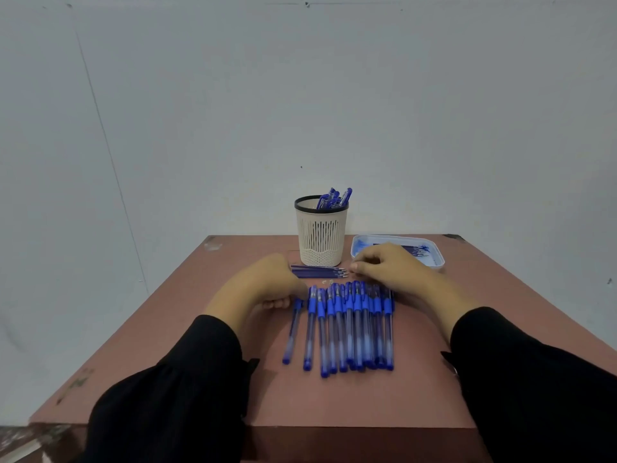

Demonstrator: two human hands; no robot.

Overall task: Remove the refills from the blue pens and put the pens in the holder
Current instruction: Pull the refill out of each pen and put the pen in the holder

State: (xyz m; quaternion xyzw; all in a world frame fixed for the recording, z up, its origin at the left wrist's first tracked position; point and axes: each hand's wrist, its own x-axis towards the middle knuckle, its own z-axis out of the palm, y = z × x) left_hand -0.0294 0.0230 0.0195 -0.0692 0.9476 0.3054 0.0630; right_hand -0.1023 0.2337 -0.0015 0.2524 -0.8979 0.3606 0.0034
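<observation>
**penfixer:** So the blue pens (347, 329) are lined up side by side in a row on the surface (334, 396), caps pointing away from the person, one lying a bit apart on the left. How do these handle, you reckon?

**deskrat:** Light, stiff plastic, smooth barrels, so probably a bit slippery and keen to roll. I'd pinch one at the blue rubbery grip band, that's the least slick spot, and hold the clear barrel with the other hand to unscrew. The refills (317, 272) are thin and bendy-ish; a few lie flat just in front of the holder (321, 238), so pull them straight out, no levering.

**penfixer:** Hands?

**deskrat:** Left hand (267, 285) is curled, fingers tucked under next to the leftmost pen; can't tell if it's gripping anything. Right hand (387, 265) has fingertips pinched together near the refill tips, looks like something tiny between them but too small to say.

**penfixer:** And the holder?

**deskrat:** Upright behind the refills, several pens already in it. A tray (437, 259) with more refills sits to its right.
</observation>
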